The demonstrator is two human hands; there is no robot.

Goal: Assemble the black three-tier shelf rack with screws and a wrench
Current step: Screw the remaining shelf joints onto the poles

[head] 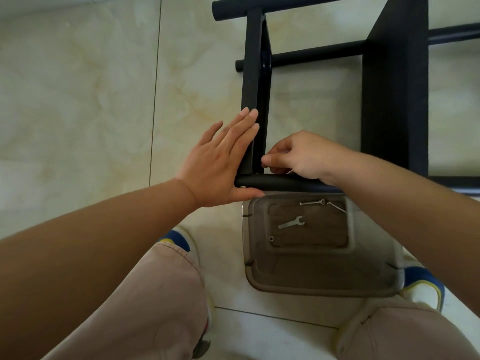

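The black shelf rack (255, 81) lies on its side on the tiled floor, its round tubes crossing flat shelf panels. My left hand (223, 162) presses flat with straight fingers against the outer face of the nearest shelf panel, thumb under the near tube (283, 182). My right hand (304, 157) has curled fingers pinching something small at the inner corner where panel meets tube; the item is hidden by the fingers. A small silver wrench (291, 223) lies in a grey tray (319, 276), with long screws (313, 203) and a nut (271, 239).
A second, wider black shelf panel (397, 94) stands to the right. The tray sits on the floor between my feet, just below the near tube. My knees in beige trousers and blue-white shoes (423, 284) fill the bottom. Bare floor tiles (78, 100) lie to the left.
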